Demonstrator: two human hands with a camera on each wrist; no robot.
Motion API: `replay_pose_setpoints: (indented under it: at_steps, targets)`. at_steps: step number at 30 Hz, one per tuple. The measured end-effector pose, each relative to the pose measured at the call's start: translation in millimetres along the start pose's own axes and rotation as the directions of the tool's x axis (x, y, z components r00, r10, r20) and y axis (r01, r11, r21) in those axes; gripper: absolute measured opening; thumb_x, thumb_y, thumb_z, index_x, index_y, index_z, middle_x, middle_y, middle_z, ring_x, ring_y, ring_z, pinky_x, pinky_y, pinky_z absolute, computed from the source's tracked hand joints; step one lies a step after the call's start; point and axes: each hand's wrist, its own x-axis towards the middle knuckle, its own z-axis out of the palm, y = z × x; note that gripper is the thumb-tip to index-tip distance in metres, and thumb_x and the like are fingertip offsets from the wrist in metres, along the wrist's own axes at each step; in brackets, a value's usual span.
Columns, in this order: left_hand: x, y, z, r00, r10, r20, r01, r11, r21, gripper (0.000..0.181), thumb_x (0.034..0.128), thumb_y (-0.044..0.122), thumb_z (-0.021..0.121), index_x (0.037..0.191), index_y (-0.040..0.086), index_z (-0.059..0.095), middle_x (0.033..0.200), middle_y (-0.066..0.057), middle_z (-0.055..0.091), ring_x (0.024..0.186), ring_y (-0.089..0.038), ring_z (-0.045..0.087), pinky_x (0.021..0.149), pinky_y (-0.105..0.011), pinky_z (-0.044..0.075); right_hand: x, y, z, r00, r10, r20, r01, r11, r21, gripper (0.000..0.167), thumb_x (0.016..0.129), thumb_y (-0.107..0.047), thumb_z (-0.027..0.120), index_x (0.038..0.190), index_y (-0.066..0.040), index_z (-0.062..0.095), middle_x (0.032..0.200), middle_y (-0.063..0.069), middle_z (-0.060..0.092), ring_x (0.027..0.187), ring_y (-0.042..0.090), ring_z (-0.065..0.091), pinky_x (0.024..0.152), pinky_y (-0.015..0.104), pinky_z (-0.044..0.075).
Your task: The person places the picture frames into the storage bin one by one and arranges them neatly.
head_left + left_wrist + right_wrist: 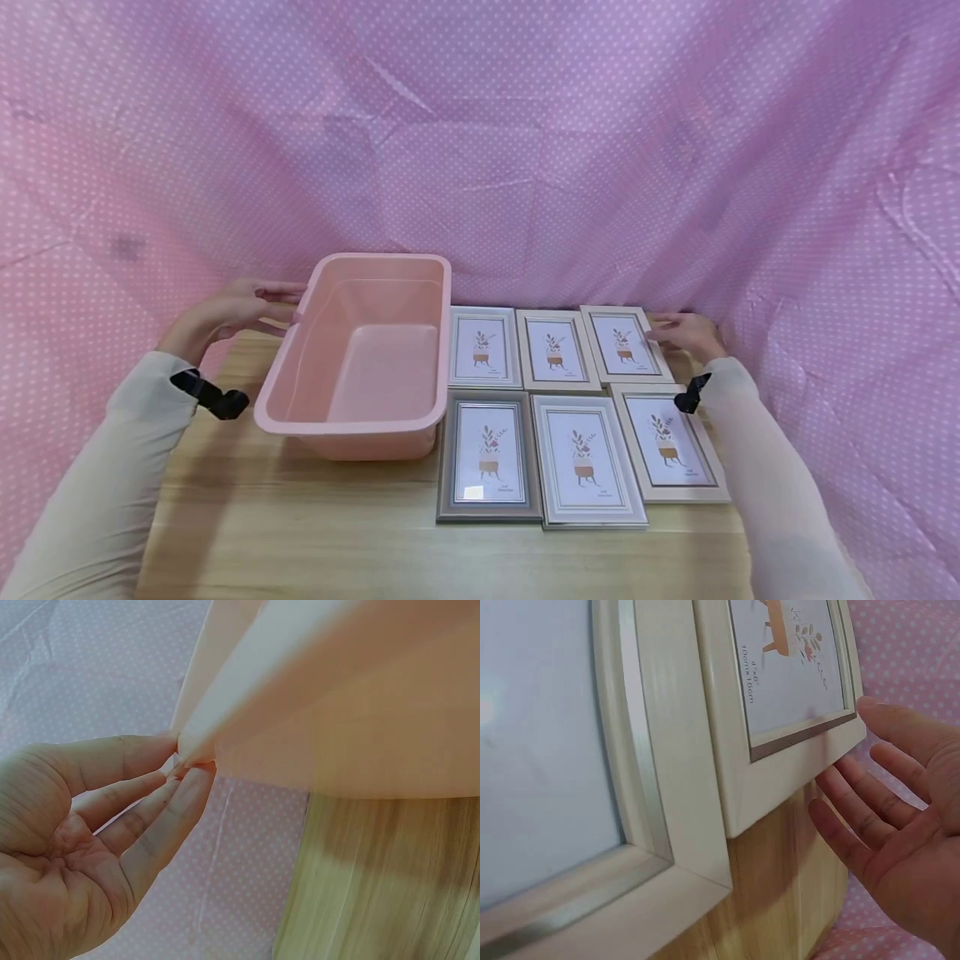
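Observation:
My left hand [225, 312] pinches the left rim of a pink plastic basin [352, 428], thumb on top and fingertips beneath in the left wrist view. Nothing lies inside the basin. At the far right, my right hand [688, 335] holds the right edge of a cream picture frame [621, 340]. In the right wrist view the thumb touches that frame's edge while fingertips reach under it. Just in front lies another cream picture frame [667, 442], close to the right wrist.
Other picture frames lie flat in two rows, among them a grey one [489, 512] and a white one [592, 518]. They stand on a wooden table [315, 533]. Pink dotted cloth [487, 167] hangs behind and at both sides.

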Motion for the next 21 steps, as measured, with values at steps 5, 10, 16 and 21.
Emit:
replay_pose_setpoints:
  at_steps: [5, 10, 16, 21]
  targets:
    - [1.9, -0.3, -0.8, 1.000, -0.005, -0.002, 0.005, 1.000, 0.020, 0.076, 0.0987, 0.010, 0.065, 0.160, -0.003, 0.022, 0.159, -0.034, 0.030, 0.099, 0.004, 0.066, 0.092, -0.035, 0.063, 2.9, 4, 4, 1.000, -0.023, 0.017, 0.022, 0.999, 0.038, 0.067, 0.093, -0.023, 0.076, 0.149, 0.001, 0.049, 0.133, 0.027, 0.065, 0.094, 0.016, 0.072, 0.090, 0.037, 0.063]
    - [1.6, -1.8, -1.0, 1.000, -0.005, 0.003, 0.005, 1.000, 0.024, 0.076, 0.0990, 0.011, 0.065, 0.160, -0.002, 0.022, 0.160, -0.033, 0.030, 0.099, 0.004, 0.066, 0.093, -0.036, 0.063, 5.8, 8, 6, 0.995, -0.088, 0.048, 0.083, 0.992, 0.100, 0.065, 0.095, -0.014, 0.074, 0.149, 0.005, 0.046, 0.135, 0.032, 0.061, 0.091, 0.009, 0.069, 0.080, 0.028, 0.062]
    - [0.8, -4.5, -1.7, 1.000, 0.001, -0.011, 0.000, 1.000, 0.018, 0.076, 0.0988, 0.012, 0.066, 0.160, -0.002, 0.023, 0.160, -0.032, 0.030, 0.099, 0.003, 0.067, 0.092, -0.034, 0.063, 15.4, 14, 11, 0.987, -0.150, 0.056, 0.137, 0.971, 0.196, 0.063, 0.093, -0.001, 0.072, 0.148, 0.011, 0.043, 0.124, 0.036, 0.065, 0.082, 0.005, 0.067, 0.070, 0.022, 0.059]
    - [2.7, -5.3, -2.2, 1.000, 0.003, -0.010, -0.002, 1.000, 0.017, 0.076, 0.0982, 0.012, 0.067, 0.160, -0.002, 0.025, 0.160, -0.032, 0.031, 0.099, 0.002, 0.067, 0.092, -0.034, 0.063, 20.6, 20, 18, 0.989, -0.144, 0.011, 0.137, 0.959, 0.249, 0.064, 0.089, 0.004, 0.074, 0.145, 0.013, 0.045, 0.094, 0.015, 0.075, 0.070, 0.003, 0.063, 0.059, 0.018, 0.055]
